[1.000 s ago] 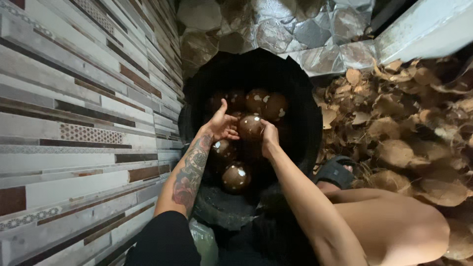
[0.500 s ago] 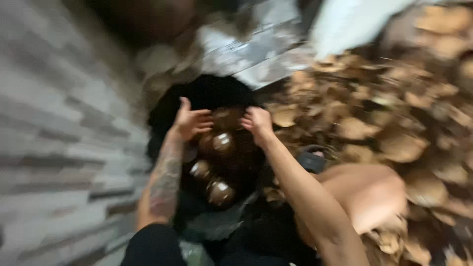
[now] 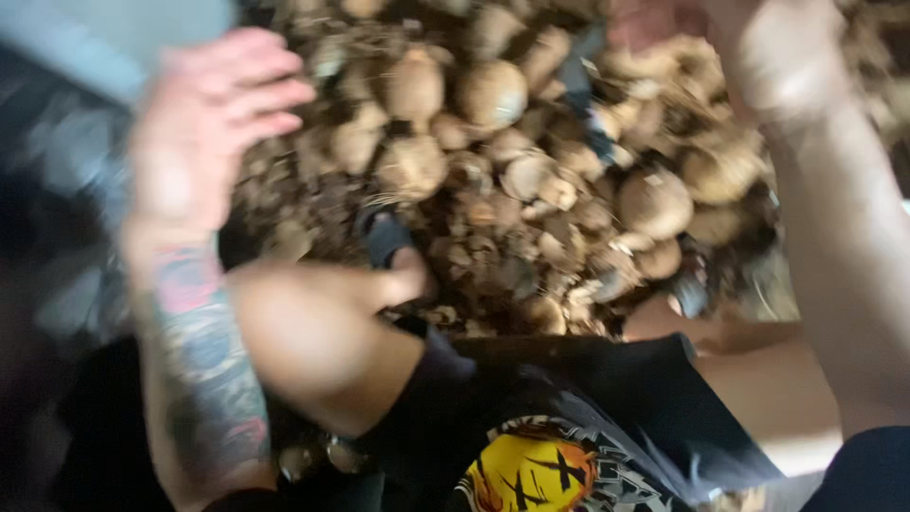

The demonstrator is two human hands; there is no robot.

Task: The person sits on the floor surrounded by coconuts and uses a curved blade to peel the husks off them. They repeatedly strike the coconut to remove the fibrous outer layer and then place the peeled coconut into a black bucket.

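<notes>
The view is strongly blurred. My left hand [image 3: 204, 142], on a tattooed forearm, is raised at the upper left with its fingers stretched toward the right and nothing in it. My right hand [image 3: 754, 52] is up at the top right edge; blur hides its fingers and whether it holds anything. Between the two hands lies a heap of pale brown husked coconuts [image 3: 493, 95] and husk scraps. Neither hand touches the heap.
My bent knee [image 3: 303, 332] and a foot in a dark sandal [image 3: 389, 237] sit in front of the heap. Black shorts with a yellow print [image 3: 531, 465] fill the bottom. A dark area [image 3: 57, 237] lies at the left.
The view has swung from the black tub of dark coconuts to the pile at the right. Both hands have left the tub and risen toward the camera.
</notes>
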